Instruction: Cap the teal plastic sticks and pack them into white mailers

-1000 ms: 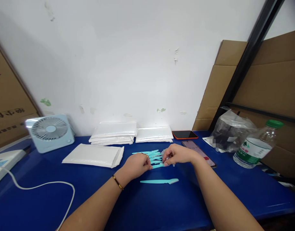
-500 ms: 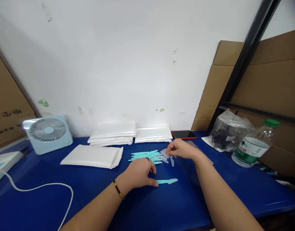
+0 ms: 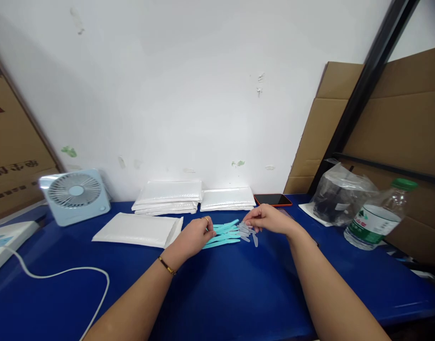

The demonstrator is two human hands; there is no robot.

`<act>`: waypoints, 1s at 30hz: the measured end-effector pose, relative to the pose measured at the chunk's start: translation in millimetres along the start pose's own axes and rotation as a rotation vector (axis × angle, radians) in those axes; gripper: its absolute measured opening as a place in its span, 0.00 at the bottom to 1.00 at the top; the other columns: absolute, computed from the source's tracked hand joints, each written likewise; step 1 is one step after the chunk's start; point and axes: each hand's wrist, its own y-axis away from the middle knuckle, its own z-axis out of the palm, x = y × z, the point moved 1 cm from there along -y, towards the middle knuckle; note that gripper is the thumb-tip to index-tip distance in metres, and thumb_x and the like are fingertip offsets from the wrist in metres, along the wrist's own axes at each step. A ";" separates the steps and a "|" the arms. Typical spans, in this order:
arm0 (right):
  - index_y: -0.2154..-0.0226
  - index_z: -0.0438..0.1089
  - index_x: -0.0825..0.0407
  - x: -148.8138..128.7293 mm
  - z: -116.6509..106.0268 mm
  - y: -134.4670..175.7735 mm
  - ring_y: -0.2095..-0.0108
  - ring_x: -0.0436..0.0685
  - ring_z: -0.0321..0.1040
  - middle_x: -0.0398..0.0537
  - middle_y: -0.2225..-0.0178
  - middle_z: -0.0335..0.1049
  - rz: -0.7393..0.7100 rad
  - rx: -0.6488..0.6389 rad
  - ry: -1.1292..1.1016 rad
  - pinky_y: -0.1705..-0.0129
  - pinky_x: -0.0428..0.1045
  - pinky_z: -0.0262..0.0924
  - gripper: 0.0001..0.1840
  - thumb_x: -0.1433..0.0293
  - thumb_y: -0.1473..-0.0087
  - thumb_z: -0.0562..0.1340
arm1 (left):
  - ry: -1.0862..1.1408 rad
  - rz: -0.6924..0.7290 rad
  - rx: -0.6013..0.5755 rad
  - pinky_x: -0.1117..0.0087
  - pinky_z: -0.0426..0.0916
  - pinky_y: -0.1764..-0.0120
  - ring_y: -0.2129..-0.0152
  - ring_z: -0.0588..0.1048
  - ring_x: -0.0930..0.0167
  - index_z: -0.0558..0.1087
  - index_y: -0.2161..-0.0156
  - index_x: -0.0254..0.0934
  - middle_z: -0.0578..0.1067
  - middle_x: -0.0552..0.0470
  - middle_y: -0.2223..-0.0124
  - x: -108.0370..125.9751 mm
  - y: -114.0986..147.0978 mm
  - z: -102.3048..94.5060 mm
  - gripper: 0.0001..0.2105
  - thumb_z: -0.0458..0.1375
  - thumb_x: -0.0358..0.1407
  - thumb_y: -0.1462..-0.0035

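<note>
Several turquoise eyebrow razors [image 3: 222, 238] lie in a loose pile on the blue table. My left hand [image 3: 198, 233] is over the pile's left end, thumb and fingers pinched on a razor at its edge; the fingertips partly hide which one. Right beside the razors is a small heap of clear plastic razor caps [image 3: 246, 233]. My right hand [image 3: 265, 219] reaches in from the right with its fingertips closed at the top of that heap, on a cap mostly covered by the fingers.
A white bubble mailer [image 3: 135, 229] lies left of the pile, with stacked mailers [image 3: 167, 192] against the wall. A phone [image 3: 273, 200] rests at the back. A bagged cup [image 3: 340, 194] and a water bottle [image 3: 376, 218] stand right; a fan [image 3: 75, 194] and white cable [image 3: 61, 271] are left.
My left hand has moved up and left, from near the front onto the pile. The single razor it held out in front now lies with the others. My right hand has barely moved.
</note>
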 end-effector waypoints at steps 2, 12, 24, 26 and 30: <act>0.63 0.73 0.57 2.1 -5.2 -1.2 0.77 0.49 0.64 0.45 0.79 0.67 -0.034 0.118 0.016 0.74 0.45 0.60 0.19 0.60 0.52 0.59 | 0.084 -0.028 0.022 0.76 0.57 0.76 0.79 0.66 0.75 0.62 0.67 0.38 0.71 0.55 0.71 -1.5 -0.4 -3.6 0.08 0.47 0.40 0.45; 0.69 0.67 0.56 -1.2 4.5 -13.0 0.76 0.51 0.68 0.48 0.76 0.70 -0.089 0.387 -0.408 0.73 0.46 0.62 0.19 0.57 0.57 0.64 | 0.107 -0.004 0.217 0.74 0.60 0.72 0.76 0.66 0.74 0.65 0.61 0.38 0.68 0.56 0.73 -5.3 -9.8 -8.3 0.10 0.45 0.37 0.45; 0.75 0.67 0.56 -2.8 19.9 -22.5 0.83 0.47 0.62 0.46 0.78 0.70 -0.091 0.460 -0.587 0.82 0.43 0.54 0.19 0.56 0.60 0.65 | 0.167 0.080 0.160 0.75 0.61 0.69 0.73 0.67 0.74 0.66 0.62 0.37 0.68 0.55 0.71 -3.9 -10.6 -8.4 0.10 0.46 0.39 0.45; 0.75 0.67 0.56 -3.6 20.3 -21.9 0.83 0.46 0.62 0.46 0.78 0.70 -0.088 0.450 -0.582 0.82 0.42 0.54 0.19 0.57 0.60 0.65 | 0.165 0.086 0.160 0.75 0.61 0.69 0.74 0.67 0.75 0.65 0.62 0.38 0.68 0.55 0.71 -4.0 -10.6 -8.7 0.09 0.46 0.39 0.44; 0.74 0.67 0.56 -5.1 20.4 -21.2 0.83 0.46 0.62 0.44 0.79 0.70 -0.088 0.438 -0.582 0.82 0.42 0.55 0.18 0.58 0.60 0.66 | 0.163 0.091 0.163 0.75 0.61 0.70 0.74 0.66 0.75 0.66 0.62 0.38 0.68 0.55 0.71 -3.6 -9.9 -8.9 0.10 0.46 0.39 0.44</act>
